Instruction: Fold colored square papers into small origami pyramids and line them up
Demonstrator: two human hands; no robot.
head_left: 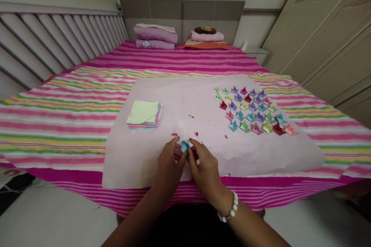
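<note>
Taking 12 o'clock as straight ahead from the hands, a broad bed fills the room, spread with a magenta-striped sheet (188,58) and, over that, a cotton-looking cover striped pink, white, yellow and green (66,119). A large pale pinkish-white sheet of paper (179,94) lies on the cover, its near edge reaching the magenta border. At its near edge, between both hands, is a small piece of folded light-blue paper (184,146); the fingers of the left hand (170,160) and the right hand (206,166) grasp it together, the right wrist wearing a white beaded bracelet (232,210). At 10 o'clock on the pale sheet sits a stack of square coloured papers (143,112), pale yellow-green on top. At 2 o'clock spread rows of small pointed folded-paper shapes (252,107) in green, purple, red, yellow, blue and pink. Little red scraps (174,134) are scattered near the hands. At 12 o'clock rises a grey-brown panelled headboard (165,9), with a pile of folded purple bedding (155,34) at 11 and a pink-and-orange pile (207,36) just past 12. A pale slatted rail (62,10) runs along 10 o'clock; a cream panelled door (327,27) stands at 2. Pale floor (58,212) shows at 8 and 4 o'clock.
</note>
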